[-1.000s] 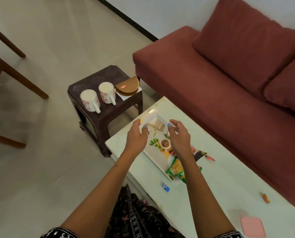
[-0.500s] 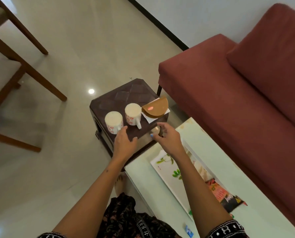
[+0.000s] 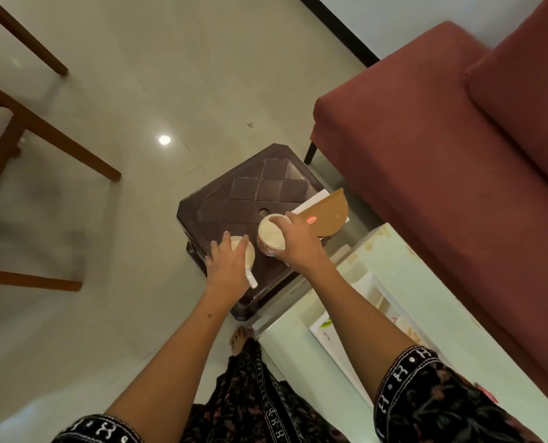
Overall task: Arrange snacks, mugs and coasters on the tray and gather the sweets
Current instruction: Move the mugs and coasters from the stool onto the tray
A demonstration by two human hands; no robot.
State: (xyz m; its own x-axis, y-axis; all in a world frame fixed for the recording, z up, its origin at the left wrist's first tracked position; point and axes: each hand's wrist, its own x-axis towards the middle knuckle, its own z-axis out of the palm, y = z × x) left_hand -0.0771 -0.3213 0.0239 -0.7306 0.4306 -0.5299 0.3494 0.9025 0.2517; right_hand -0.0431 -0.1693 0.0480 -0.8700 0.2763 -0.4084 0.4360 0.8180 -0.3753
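Two white mugs with red flower print are at the near part of a dark brown stool (image 3: 260, 183). My left hand (image 3: 228, 266) lies over the left mug (image 3: 249, 255), fingers curled round its rim; its handle sticks out below my palm. My right hand (image 3: 298, 241) grips the right mug (image 3: 269, 236) by its side, and that mug leans to the left. On the white table (image 3: 426, 282) at the right lies the white tray (image 3: 381, 302) with leaf print, partly hidden by my right arm.
A brown half-round box with a red label (image 3: 328, 215) lies on white paper at the stool's right edge. A dark red sofa (image 3: 442, 155) runs along the right. Wooden chair legs (image 3: 58, 135) stand at the left. My foot (image 3: 239, 338) is by the table corner.
My view turned from the tray to the stool. Both hands left the tray, reached across to the stool and took hold of the two mugs; the right mug now tilts.
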